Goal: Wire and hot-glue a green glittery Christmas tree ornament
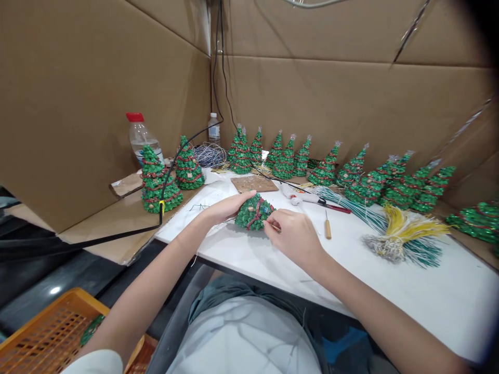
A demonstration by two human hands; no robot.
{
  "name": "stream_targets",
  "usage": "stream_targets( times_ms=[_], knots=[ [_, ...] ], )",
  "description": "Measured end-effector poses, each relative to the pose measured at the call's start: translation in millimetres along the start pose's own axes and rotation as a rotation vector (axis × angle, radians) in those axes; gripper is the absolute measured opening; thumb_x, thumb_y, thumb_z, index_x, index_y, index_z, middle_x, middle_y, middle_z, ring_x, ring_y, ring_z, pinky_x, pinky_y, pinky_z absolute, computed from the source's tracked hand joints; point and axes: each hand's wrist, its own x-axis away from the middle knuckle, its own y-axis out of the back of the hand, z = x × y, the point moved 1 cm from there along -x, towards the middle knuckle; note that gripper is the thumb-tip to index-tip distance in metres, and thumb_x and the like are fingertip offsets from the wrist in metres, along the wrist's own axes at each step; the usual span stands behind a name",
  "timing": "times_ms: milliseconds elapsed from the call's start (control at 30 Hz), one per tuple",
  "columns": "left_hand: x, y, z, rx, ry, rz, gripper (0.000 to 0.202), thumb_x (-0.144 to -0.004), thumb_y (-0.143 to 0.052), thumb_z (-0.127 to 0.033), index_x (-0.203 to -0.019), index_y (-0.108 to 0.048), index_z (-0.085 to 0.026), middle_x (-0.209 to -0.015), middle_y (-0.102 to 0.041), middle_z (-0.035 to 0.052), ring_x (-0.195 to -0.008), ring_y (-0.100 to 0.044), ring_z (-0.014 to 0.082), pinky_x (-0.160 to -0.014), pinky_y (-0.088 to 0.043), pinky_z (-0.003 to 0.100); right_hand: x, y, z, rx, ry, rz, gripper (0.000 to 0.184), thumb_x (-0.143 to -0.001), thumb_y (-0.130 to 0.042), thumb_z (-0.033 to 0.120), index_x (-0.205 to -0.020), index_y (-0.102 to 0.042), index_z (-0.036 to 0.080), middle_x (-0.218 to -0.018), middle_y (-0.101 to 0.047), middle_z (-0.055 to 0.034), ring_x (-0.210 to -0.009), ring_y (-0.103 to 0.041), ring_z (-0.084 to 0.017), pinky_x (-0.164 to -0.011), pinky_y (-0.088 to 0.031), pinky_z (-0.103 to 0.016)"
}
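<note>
A small green Christmas tree ornament with red garland and gold balls is tilted over near the front of the white table. My left hand is closed around its left side and top. Against its right side, my right hand pinches a thin, light-brown stick, whose tip is hidden by the fingers and tree. To the right of that hand lies an awl with a wooden handle. Beyond it is a glue gun with a red part. A bundle of yellow and green wires lies farther right.
Finished-looking trees line the back by the cardboard wall. Two more trees stand left, near a red-capped bottle. A black cable crosses there. A brown board lies behind my hands; an orange basket sits lower left.
</note>
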Motion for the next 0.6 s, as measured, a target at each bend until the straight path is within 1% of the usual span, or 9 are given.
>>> stream_targets(
  times_ms=[100,267,400,467,533,600],
  knots=[
    [0.6,-0.3,0.0,0.02,0.009,-0.019,0.034,-0.083,-0.053,-0.047,-0.084,-0.066,-0.016,-0.082,-0.072,0.0039,-0.075,-0.064,0.0169,-0.073,-0.049,0.028,-0.5,-2.1,1.5,-0.016,-0.023,-0.014,0.017,-0.079,-0.055,0.019,-0.065,-0.064,0.018,-0.066,-0.067,-0.0025,-0.057,-0.057,-0.015,-0.055,-0.031,-0.026],
    [0.4,-1.0,1.0,0.026,-0.016,0.017,0.035,-0.081,-0.055,-0.048,-0.079,-0.066,-0.015,-0.078,-0.072,0.0047,-0.074,-0.064,0.0165,-0.072,-0.048,0.027,-2.0,-4.5,4.6,-0.056,-0.065,-0.028,0.016,-0.076,-0.055,0.017,-0.062,-0.063,0.018,-0.062,-0.066,-0.0024,-0.054,-0.055,-0.014,-0.054,-0.032,-0.025],
    [0.5,-1.0,1.4,0.03,-0.033,0.016,0.034,-0.081,-0.056,-0.047,-0.079,-0.066,-0.015,-0.077,-0.072,0.0036,-0.072,-0.063,0.0159,-0.071,-0.048,0.027,-3.3,-6.1,2.8,-0.188,-0.073,-0.004,0.017,-0.077,-0.054,0.018,-0.064,-0.064,0.018,-0.063,-0.066,-0.0018,-0.056,-0.056,-0.014,-0.056,-0.035,-0.024],
    [0.4,-0.5,1.5,0.031,-0.02,0.0,0.034,-0.08,-0.056,-0.048,-0.077,-0.065,-0.016,-0.077,-0.072,0.0031,-0.071,-0.063,0.0159,-0.072,-0.048,0.027,-3.0,-6.1,-0.5,-0.234,-0.093,0.017,0.013,-0.075,-0.056,0.019,-0.065,-0.065,0.019,-0.062,-0.065,-0.0006,-0.055,-0.056,-0.013,-0.055,-0.036,-0.023],
    [0.2,-0.1,1.6,0.031,-0.006,-0.005,0.034,-0.081,-0.056,-0.048,-0.076,-0.065,-0.016,-0.077,-0.072,0.0026,-0.071,-0.063,0.016,-0.072,-0.048,0.028,-1.8,-5.2,-3.7,-0.197,-0.079,0.018,0.008,-0.071,-0.059,0.018,-0.067,-0.066,0.019,-0.064,-0.066,-0.0002,-0.056,-0.057,-0.013,-0.055,-0.036,-0.023],
    [-0.1,-0.1,1.5,0.028,-0.005,-0.002,0.033,-0.082,-0.054,-0.047,-0.076,-0.066,-0.017,-0.077,-0.072,0.0023,-0.072,-0.063,0.0161,-0.072,-0.048,0.028,-0.3,-3.7,-5.4,-0.104,-0.012,-0.005,0.009,-0.072,-0.058,0.016,-0.069,-0.066,0.019,-0.069,-0.067,-0.0013,-0.059,-0.058,-0.014,-0.057,-0.036,-0.024]
  ],
)
